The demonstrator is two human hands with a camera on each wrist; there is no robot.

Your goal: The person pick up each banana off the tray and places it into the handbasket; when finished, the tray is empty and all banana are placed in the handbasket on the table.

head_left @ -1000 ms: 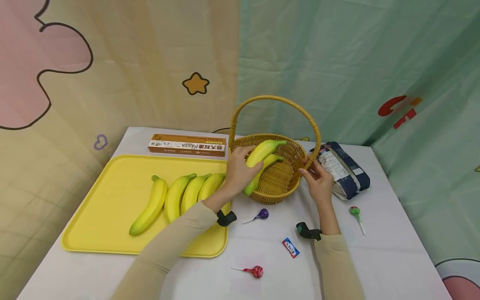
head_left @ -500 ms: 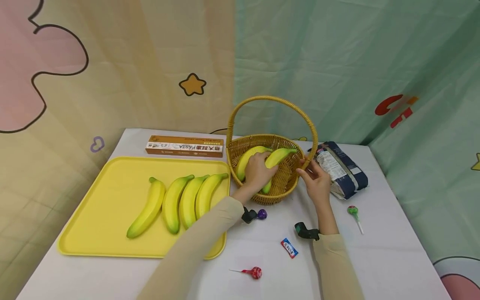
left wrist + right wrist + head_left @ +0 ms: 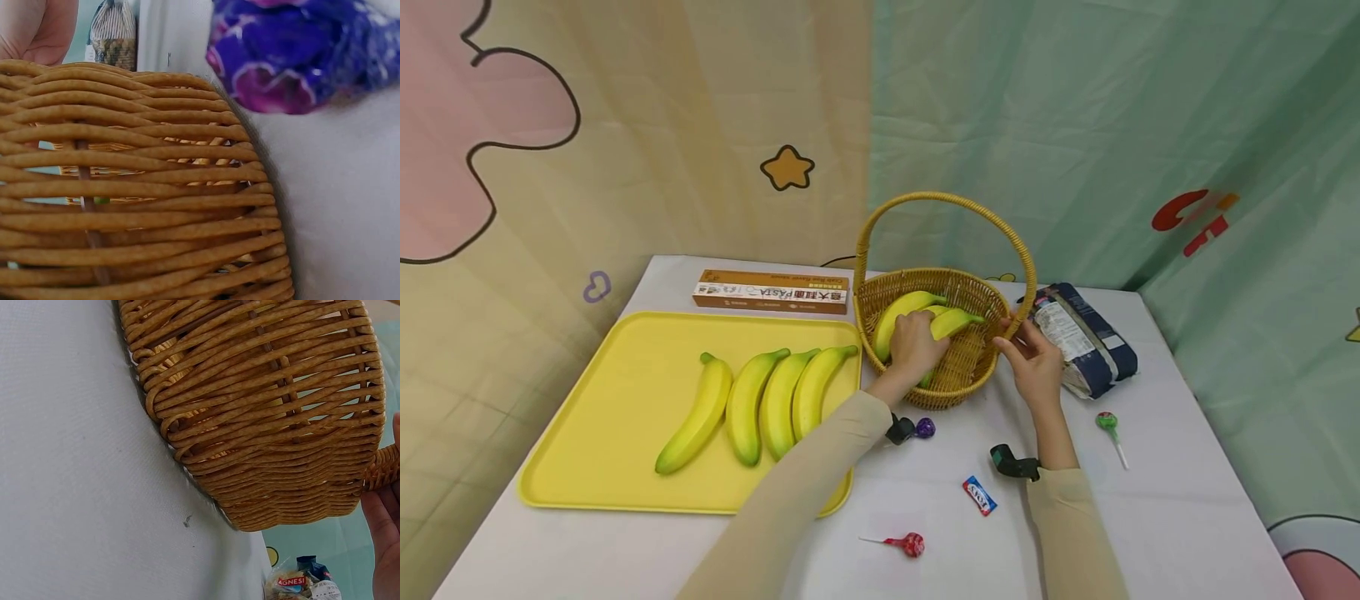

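In the head view, my left hand [image 3: 917,346] reaches over the near rim into the wicker basket [image 3: 951,392] and holds a banana [image 3: 953,322], its stem pointing right. Another banana [image 3: 891,321] lies along the basket's left side, and part of a third shows behind the held one. My right hand [image 3: 1037,367] pinches the foot of the basket's handle [image 3: 1027,279] at the right rim. The right wrist view shows its fingers [image 3: 378,519] at that handle. Woven basket wall [image 3: 137,206] fills much of the left wrist view and hides the bananas.
Several bananas [image 3: 743,408] lie on a yellow tray [image 3: 595,417] at left. Behind stands a pasta box [image 3: 771,292]. Right of the basket is a dark blue package [image 3: 1086,342]. Purple [image 3: 925,427], red [image 3: 913,545] and green lollipops [image 3: 1107,421] and a wrapped candy [image 3: 979,496] lie nearer.
My left hand has carried its banana rightward and down into the basket, beside the other bananas there. My right hand has stayed at the handle.
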